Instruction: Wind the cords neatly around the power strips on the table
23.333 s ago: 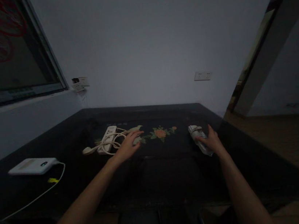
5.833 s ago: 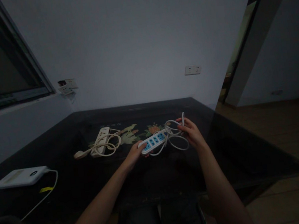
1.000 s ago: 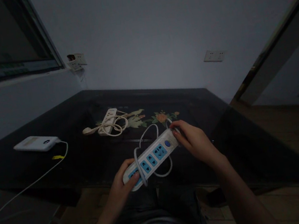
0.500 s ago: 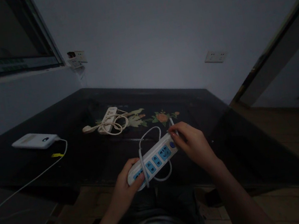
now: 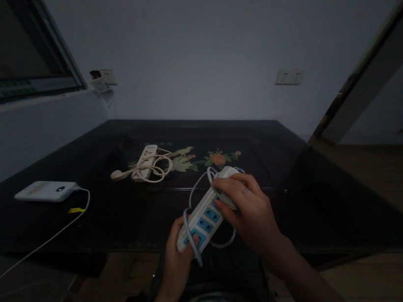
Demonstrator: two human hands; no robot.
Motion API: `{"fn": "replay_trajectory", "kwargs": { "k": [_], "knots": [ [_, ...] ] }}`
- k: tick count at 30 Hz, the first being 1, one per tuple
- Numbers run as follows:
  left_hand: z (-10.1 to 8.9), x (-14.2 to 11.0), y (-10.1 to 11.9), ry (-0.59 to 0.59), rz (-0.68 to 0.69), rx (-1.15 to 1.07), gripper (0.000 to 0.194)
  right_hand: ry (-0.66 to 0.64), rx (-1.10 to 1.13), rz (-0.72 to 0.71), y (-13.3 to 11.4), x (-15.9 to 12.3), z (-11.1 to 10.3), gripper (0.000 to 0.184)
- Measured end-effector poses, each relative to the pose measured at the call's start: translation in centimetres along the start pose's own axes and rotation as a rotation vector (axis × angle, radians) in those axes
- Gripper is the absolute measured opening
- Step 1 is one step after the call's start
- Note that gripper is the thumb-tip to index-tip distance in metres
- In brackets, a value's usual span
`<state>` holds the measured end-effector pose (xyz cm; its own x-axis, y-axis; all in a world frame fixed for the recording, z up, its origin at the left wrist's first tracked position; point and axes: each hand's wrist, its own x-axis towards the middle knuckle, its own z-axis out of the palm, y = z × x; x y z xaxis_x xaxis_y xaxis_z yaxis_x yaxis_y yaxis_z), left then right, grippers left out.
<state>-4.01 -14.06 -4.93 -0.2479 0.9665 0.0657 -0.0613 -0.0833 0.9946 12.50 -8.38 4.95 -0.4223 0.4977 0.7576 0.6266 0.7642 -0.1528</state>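
Observation:
A white power strip [image 5: 205, 221] with blue sockets is held tilted over the near edge of the dark table. Its near end is gripped by my left hand [image 5: 179, 248], the thumb lying across the sockets. A loop of its white cord [image 5: 190, 231] crosses the strip beside that thumb, and more cord hangs below. My right hand [image 5: 247, 204] is closed over the far part of the strip, its fingers pinching the cord where it bends across the body. The far sockets and whatever lies under the palm are hidden.
A beige power strip [image 5: 149, 154] with a coiled cord lies farther back on the black table [image 5: 251, 137], which has a painted flower pattern. To the left sits a white power bank [image 5: 45, 191] with a cable plugged in, near a yellow tag [image 5: 76, 210]. Wall sockets [image 5: 289, 77] are behind.
My right hand has moved left and down from the strip's far end onto its sockets, bringing the cord across the strip. The strip has shifted slightly right in my left hand.

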Motion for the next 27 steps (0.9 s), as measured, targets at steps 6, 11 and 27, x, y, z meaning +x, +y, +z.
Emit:
{"fn": "replay_trajectory", "kwargs": {
  "k": [6, 11, 27],
  "knots": [
    [0.4, -0.1, 0.3, 0.003, -0.006, -0.009, 0.042, 0.083, 0.115, 0.066, 0.3, -1.9, 0.8, 0.024],
    [0.4, 0.2, 1.3, 0.036, -0.004, 0.031, 0.040, 0.187, 0.118, 0.133, -0.2, -2.8, 1.5, 0.027],
    [0.3, 2.9, 3.2, 0.026, 0.174, 0.122, 0.033, 0.112, 0.157, 0.007, -0.9, -2.7, 2.6, 0.032]
  ]
}}
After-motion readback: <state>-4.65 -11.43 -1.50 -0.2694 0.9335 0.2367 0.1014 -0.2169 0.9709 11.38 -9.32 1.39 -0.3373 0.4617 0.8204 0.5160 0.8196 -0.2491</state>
